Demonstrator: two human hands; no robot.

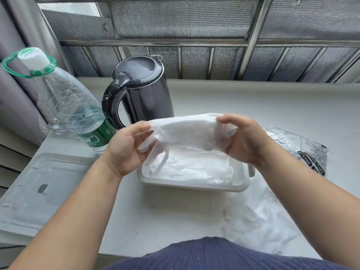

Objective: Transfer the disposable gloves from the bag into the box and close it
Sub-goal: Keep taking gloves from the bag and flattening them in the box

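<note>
Gloves (187, 131) pinched by left hand (126, 147) and right hand (241, 139) above box (192, 185).

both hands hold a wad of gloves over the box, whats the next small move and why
Probably lower the stretched bundle of thin white plastic gloves straight into the open white rectangular box: the left hand and right hand grip its ends directly above it, and a folded glove layer already lies inside.

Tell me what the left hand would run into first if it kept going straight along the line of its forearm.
Probably the black kettle: the left hand, gripping the gloves with the right hand above the box, points toward its body. Depth is unclear, so this is a guess.
</note>
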